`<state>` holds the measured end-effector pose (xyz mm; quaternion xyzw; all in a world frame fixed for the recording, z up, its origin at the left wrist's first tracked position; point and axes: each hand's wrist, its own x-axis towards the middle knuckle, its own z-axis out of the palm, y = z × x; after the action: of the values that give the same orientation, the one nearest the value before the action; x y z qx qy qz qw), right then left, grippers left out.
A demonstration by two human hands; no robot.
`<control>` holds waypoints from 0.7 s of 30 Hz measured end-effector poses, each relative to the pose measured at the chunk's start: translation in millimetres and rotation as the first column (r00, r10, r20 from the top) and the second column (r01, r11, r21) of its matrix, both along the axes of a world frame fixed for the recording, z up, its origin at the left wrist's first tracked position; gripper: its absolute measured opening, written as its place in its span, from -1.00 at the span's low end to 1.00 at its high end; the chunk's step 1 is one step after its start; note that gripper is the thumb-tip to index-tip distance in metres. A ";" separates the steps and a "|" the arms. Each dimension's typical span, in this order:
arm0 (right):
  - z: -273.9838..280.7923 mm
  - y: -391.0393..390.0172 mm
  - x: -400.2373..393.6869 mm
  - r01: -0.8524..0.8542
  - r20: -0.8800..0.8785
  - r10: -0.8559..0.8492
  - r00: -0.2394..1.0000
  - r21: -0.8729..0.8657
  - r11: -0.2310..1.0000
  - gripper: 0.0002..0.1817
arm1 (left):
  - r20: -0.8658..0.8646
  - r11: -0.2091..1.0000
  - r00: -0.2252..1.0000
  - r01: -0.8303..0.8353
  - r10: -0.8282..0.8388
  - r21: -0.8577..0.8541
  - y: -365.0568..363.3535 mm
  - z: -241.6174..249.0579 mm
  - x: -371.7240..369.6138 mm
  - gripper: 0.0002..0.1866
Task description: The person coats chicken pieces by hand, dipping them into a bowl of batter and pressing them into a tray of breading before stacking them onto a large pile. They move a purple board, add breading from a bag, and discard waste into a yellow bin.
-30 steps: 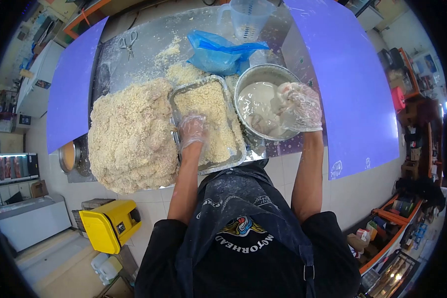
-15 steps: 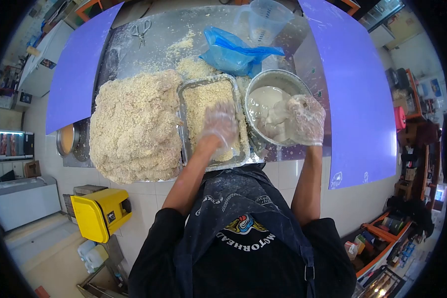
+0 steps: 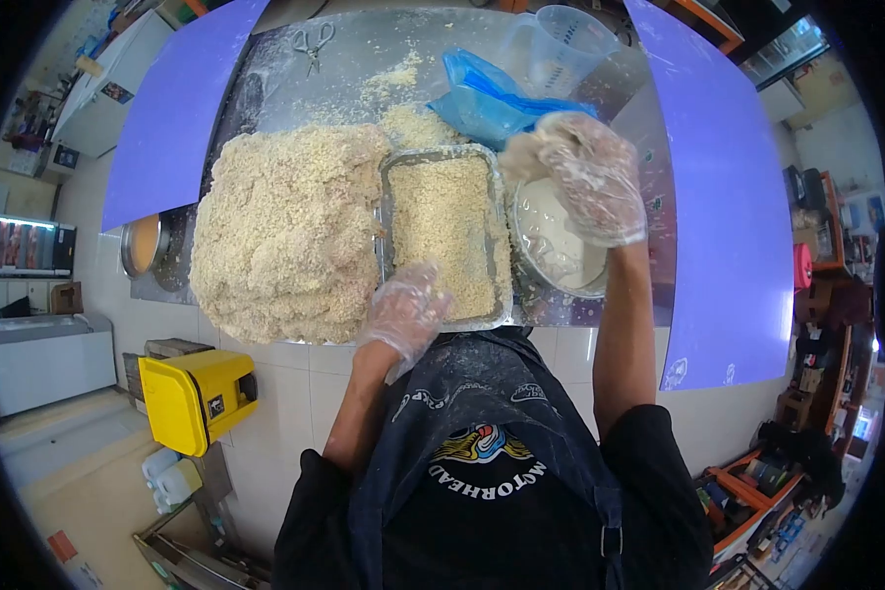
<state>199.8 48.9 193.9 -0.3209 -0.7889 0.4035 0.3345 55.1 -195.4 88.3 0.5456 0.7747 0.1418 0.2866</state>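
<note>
My right hand (image 3: 600, 182), in a clear plastic glove smeared with batter, is closed on a wet batter-coated piece (image 3: 526, 157) above the far rim of a round metal bowl. Pale liquid batter (image 3: 551, 231) lies in that bowl (image 3: 522, 258). My left hand (image 3: 403, 313), gloved too, is at the near left corner of a metal tray (image 3: 502, 197). Its fingers are spread over the tray's crumbs (image 3: 442, 221) and it holds nothing. A large heap of crumb-coated pieces (image 3: 290, 236) stands left of the tray. What the piece is under its coating cannot be made out.
Behind the tray are a blue plastic bag (image 3: 487, 103), a clear measuring jug (image 3: 567, 47), scissors (image 3: 313, 47) and scattered crumbs (image 3: 393, 84). Purple panels (image 3: 728, 226) flank the metal table. A yellow bin (image 3: 192, 398) stands on the floor.
My right hand has risen from the bowl's batter with the coated piece, moving away from me. My left hand has drawn back from mid-tray to its near left corner. The view has shifted slightly.
</note>
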 end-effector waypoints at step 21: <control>-91.0 -32.8 70.4 0.053 0.295 -0.052 0.954 0.006 0.999 -0.73 | -0.163 0.912 0.983 -0.143 0.085 -0.384 58.4 -14.3 27.2 0.05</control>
<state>270.2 16.1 102.8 -0.3985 -0.8208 0.3428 0.2236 82.3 -137.0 74.0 0.4393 0.8363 -0.0397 0.3255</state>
